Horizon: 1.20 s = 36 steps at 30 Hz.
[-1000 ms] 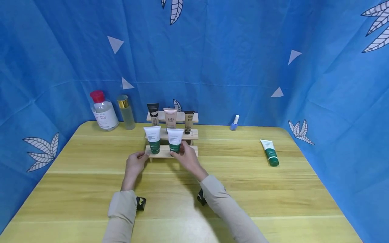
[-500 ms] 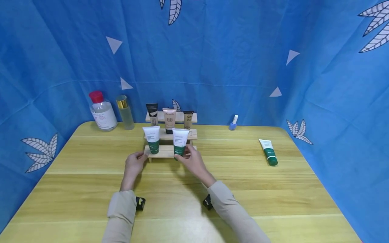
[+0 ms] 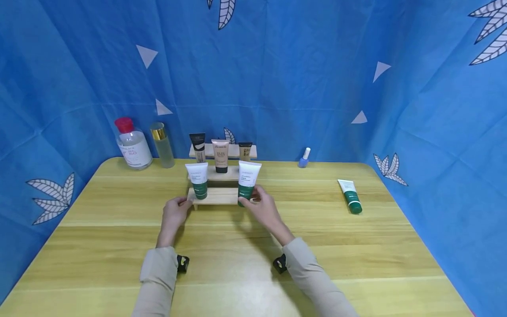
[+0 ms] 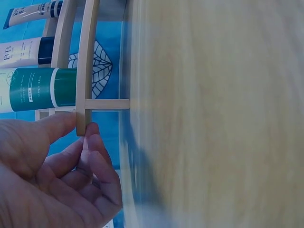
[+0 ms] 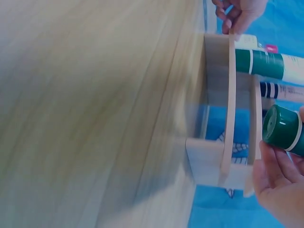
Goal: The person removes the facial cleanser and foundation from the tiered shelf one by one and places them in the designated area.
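Note:
A small three-tier wooden display stand [image 3: 218,196] is near the back of the table. At the left end of its lowest shelf, my left hand [image 3: 174,215] pinches the board between thumb and fingers, as the left wrist view shows closely. My right hand [image 3: 266,212] grips a white-and-green squeeze tube [image 3: 248,174] by its green lower part, cap down, at the shelf's right end. In the right wrist view a gap shows between the green cap [image 5: 280,127] and the lowest shelf. A matching tube [image 3: 198,174] stands cap down on that shelf's left side.
Higher tiers bear a black-topped tube [image 3: 198,146], a pink BB cream tube [image 3: 221,154] and a gold tube [image 3: 244,152], partly hidden. Leftward stand a red-capped bottle [image 3: 134,147] and a gold-capped bottle [image 3: 163,147]. Rightward are nail polish [image 3: 304,159] and another green-white tube [image 3: 350,198], lying down.
My right hand has carried its tube rightward along the lowest shelf, from near the middle to the right end, and slightly upward. The left hand has kept its pinch on the shelf.

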Motion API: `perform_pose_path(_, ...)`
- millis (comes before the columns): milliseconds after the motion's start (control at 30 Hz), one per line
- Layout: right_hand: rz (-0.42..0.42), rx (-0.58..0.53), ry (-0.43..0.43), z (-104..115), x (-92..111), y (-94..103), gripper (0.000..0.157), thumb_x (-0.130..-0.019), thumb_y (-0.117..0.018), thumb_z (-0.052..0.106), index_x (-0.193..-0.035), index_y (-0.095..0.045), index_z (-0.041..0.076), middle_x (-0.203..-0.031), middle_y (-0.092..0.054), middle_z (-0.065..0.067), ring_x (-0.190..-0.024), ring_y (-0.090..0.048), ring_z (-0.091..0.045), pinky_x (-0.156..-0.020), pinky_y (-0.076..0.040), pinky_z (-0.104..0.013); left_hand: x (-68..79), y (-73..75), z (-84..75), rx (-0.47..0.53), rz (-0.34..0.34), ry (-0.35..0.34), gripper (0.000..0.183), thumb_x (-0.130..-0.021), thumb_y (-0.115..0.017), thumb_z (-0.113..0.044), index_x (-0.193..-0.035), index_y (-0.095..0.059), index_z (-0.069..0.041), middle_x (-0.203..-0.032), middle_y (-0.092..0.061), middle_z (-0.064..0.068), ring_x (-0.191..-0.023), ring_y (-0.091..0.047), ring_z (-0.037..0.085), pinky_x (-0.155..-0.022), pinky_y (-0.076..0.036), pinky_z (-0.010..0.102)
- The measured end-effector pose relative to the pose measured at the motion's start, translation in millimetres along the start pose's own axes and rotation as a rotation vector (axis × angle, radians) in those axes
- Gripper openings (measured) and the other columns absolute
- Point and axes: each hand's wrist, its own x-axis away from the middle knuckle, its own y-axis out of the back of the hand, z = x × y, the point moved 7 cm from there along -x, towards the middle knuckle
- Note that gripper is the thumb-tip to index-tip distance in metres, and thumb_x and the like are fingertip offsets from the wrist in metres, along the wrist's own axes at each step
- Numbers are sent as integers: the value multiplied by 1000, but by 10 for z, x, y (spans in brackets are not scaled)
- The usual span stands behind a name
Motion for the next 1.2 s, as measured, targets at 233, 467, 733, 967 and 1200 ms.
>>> perform_pose_path(233, -51, 21, 8, -80, 34, 263, 40, -87, -70, 19, -119, -56, 0, -108, -64, -15, -100, -61, -26, -90, -49, -37, 5, 10, -13, -6, 7, 13, 45, -99, -48, -22, -128, -50, 12, -125, -54, 31, -112, -53, 37, -94, -43, 46)
perform_pose_path(467, -92, 29, -23, -190, 47, 487, 40, -86, -71, 18, -118, -56, -1, -108, -65, -17, -100, -61, -27, -88, -50, -37, 12, 24, -33, -17, -3, 4, 44, -99, -49, -21, -127, -51, 13, -123, -55, 31, -111, -53, 37, -93, -43, 46)
perform_pose_path(733, -116, 38, -57, -291, 73, 707, 41, -87, -70, 20, -119, -55, 0, -109, -63, -18, -100, -61, -28, -87, -50, -38, -5, 21, -24, -16, -12, -1, 44, -98, -50, -20, -127, -51, 13, -122, -56, 31, -108, -54, 36, -91, -44, 45)
perform_pose_path(967, -137, 48, -106, -444, 84, 907, 42, -89, -68, 24, -120, -53, 0, -110, -63, -19, -100, -62, -29, -87, -51, -38, -33, 11, 5, -25, -11, -5, 43, -98, -50, -20, -126, -53, 13, -120, -57, 30, -107, -55, 35, -89, -44, 44)
perform_pose_path(1200, -161, 77, -148, -561, 138, 1111, 44, -91, -66, 26, -123, -50, 0, -112, -60, -19, -104, -59, -29, -90, -48, -40, -31, -4, -1, -33, -3, 10, 43, -99, -49, -22, -126, -52, 12, -121, -57, 29, -107, -55, 34, -88, -45, 43)
